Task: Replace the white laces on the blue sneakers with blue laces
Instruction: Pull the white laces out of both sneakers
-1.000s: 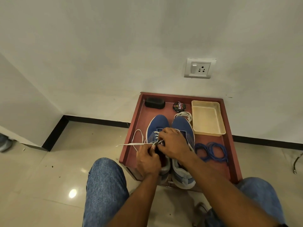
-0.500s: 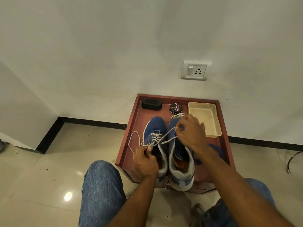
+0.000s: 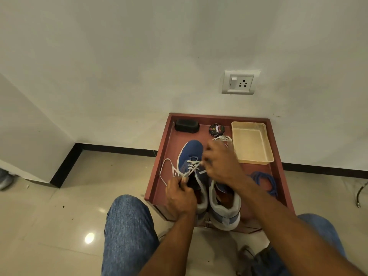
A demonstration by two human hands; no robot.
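Observation:
Two blue sneakers stand side by side in a red-brown tray (image 3: 159,176), toes toward the wall. The left sneaker (image 3: 190,154) still carries a white lace (image 3: 192,166), and a loose loop of it trails over the tray's left side. My left hand (image 3: 179,196) grips the lace at the shoe's tongue. My right hand (image 3: 221,164) is blurred above the right sneaker (image 3: 223,214) and pinches the lace near the eyelets. A coiled white lace (image 3: 224,138) lies beyond my right hand. Blue laces (image 3: 266,181) lie bundled at the tray's right.
At the tray's back sit a black brush (image 3: 186,126), a tin of Cherry polish (image 3: 216,129) and a cream plastic tub (image 3: 252,143). A wall socket (image 3: 240,82) is above. My jeans-clad knees (image 3: 129,226) flank the tray on a tiled floor.
My right hand pulled a length of lace up and right out of the left sneaker, then came back down to the eyelets. My left hand stayed at the tongue.

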